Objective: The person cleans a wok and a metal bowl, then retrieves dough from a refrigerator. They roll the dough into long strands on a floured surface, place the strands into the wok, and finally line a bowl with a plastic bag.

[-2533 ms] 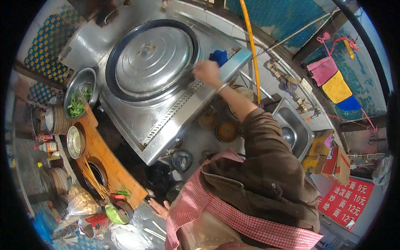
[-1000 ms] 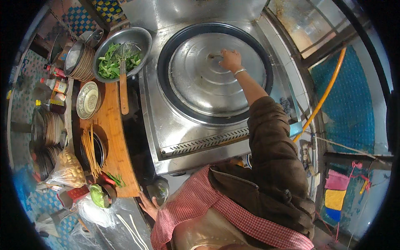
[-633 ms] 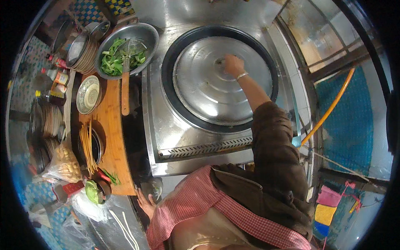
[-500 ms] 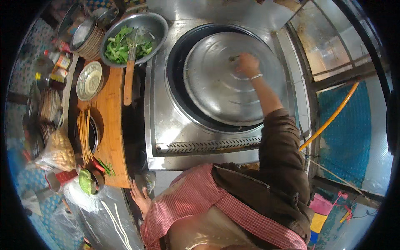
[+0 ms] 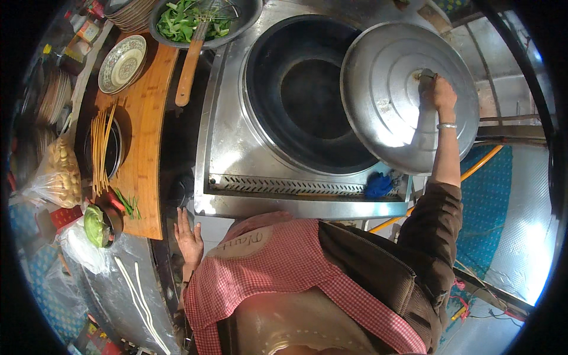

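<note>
My right hand (image 5: pixel 445 96) grips the small handle on top of a large round metal lid (image 5: pixel 384 77). The lid is tilted and held off to the right, overlapping the right side of a big black wok (image 5: pixel 266 118) set into a steel stove. Most of the wok's dark inside shows; what it holds, if anything, I cannot make out. My left hand (image 5: pixel 188 239) is low at my side with its fingers spread, by the end of the wooden board (image 5: pixel 148 154); nothing is in it.
Left of the stove (image 5: pixel 231 165) stand a metal bowl (image 5: pixel 251 18) of chopped greens with a wooden-handled wire skimmer (image 5: pixel 190 71), a patterned bowl (image 5: pixel 122 64), chopsticks (image 5: pixel 102 148) and a bag of yellowish food (image 5: pixel 62 171). A blue cloth (image 5: pixel 378 185) lies at the stove's front right.
My right hand has lifted the lid and moved it to the right, uncovering most of the wok. A blue cloth has come into sight. The view has shifted.
</note>
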A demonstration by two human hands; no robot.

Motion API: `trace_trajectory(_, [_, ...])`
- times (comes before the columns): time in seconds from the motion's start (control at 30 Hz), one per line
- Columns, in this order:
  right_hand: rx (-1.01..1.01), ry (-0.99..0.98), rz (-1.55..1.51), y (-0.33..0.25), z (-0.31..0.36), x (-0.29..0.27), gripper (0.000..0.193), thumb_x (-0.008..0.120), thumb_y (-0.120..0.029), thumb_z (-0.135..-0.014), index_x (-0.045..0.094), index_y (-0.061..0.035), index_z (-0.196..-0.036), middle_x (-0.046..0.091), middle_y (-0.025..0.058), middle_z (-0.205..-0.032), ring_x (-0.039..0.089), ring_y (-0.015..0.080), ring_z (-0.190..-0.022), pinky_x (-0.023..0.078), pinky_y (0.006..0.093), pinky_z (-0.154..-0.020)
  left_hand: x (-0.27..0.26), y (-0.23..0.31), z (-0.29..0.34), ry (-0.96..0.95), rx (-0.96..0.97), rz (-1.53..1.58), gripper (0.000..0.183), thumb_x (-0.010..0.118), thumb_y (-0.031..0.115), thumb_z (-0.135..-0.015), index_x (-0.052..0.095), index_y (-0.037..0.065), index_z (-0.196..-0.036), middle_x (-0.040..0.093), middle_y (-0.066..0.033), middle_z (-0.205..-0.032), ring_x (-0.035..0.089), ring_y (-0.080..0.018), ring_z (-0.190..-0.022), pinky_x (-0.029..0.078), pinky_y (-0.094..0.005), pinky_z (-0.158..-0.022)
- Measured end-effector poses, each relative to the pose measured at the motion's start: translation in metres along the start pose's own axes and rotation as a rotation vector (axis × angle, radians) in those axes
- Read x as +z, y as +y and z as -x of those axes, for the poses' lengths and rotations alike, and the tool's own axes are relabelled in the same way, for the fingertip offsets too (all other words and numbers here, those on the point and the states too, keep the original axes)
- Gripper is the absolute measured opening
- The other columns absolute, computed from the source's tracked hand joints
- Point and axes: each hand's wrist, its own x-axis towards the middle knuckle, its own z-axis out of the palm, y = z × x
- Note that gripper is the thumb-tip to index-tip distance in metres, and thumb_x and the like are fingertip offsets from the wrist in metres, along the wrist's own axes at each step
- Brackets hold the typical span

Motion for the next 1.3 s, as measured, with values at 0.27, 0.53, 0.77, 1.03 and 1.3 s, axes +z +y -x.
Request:
trace_trajectory(0.27, [-0.031,-0.131,0.013,-0.072,0.009,0.043,0.046,0.081,-0.035,-0.08,0.064,-0.0139,-0.117,0.074,0.0125,-0.114,0.07,0.0352,-0.107,0.058,0.0496,-0.086,0.013,-0.001,-0.006,-0.301,-0.313,0.254,0.065,0.059,0.028,-0.103,0.035,0.0,-0.157,0.052,-0.0295,-0.148,0.056,-0.0431,-0.131,0.044,-0.0455,-0.11])
trace_trajectory(0.53, [-0.03,-0.195,-0.227,-0.194,-0.009,0.093,0.066,0.092,-0.03,-0.07,0.065,-0.0138,-0.127,0.074,0.0105,-0.118,0.069,0.033,-0.112,0.056,0.0465,-0.089,0.14,-0.102,0.015,-0.341,-0.383,0.587,0.042,0.058,0.019,-0.1,0.059,0.003,-0.139,0.072,-0.0236,-0.118,0.072,-0.0323,-0.102,0.055,-0.0418,-0.09])
trace_trajectory(0.77, [-0.17,-0.208,-0.362,-0.24,-0.008,0.122,0.062,0.095,-0.039,-0.065,0.067,-0.0096,-0.111,0.073,0.0146,-0.111,0.069,0.035,-0.106,0.055,0.0481,-0.085,0.252,-0.065,-0.007,-0.269,-0.328,0.64,0.026,0.057,0.022,-0.097,0.076,0.006,-0.105,0.077,-0.0148,-0.095,0.073,-0.031,-0.091,0.057,-0.047,-0.082])
trace_trajectory(1.03, [-0.181,-0.194,-0.366,-0.232,-0.006,0.129,0.058,0.1,-0.032,-0.059,0.06,-0.0055,-0.092,0.072,0.0136,-0.092,0.071,0.0331,-0.088,0.055,0.0439,-0.077,0.29,-0.021,-0.002,-0.471,-0.402,0.667,0.025,0.061,0.024,-0.095,0.076,0.007,-0.107,0.076,-0.0143,-0.097,0.073,-0.0301,-0.092,0.057,-0.0445,-0.08])
trace_trajectory(1.3, [-0.163,-0.202,-0.42,-0.236,-0.011,0.138,0.058,0.1,-0.033,-0.059,0.062,-0.007,-0.095,0.073,0.0137,-0.095,0.071,0.0356,-0.092,0.055,0.0462,-0.079,0.29,-0.022,0.002,-0.522,-0.348,0.587,0.025,0.066,0.026,-0.094,0.076,0.007,-0.108,0.076,-0.0138,-0.099,0.073,-0.0292,-0.092,0.058,-0.042,-0.078])
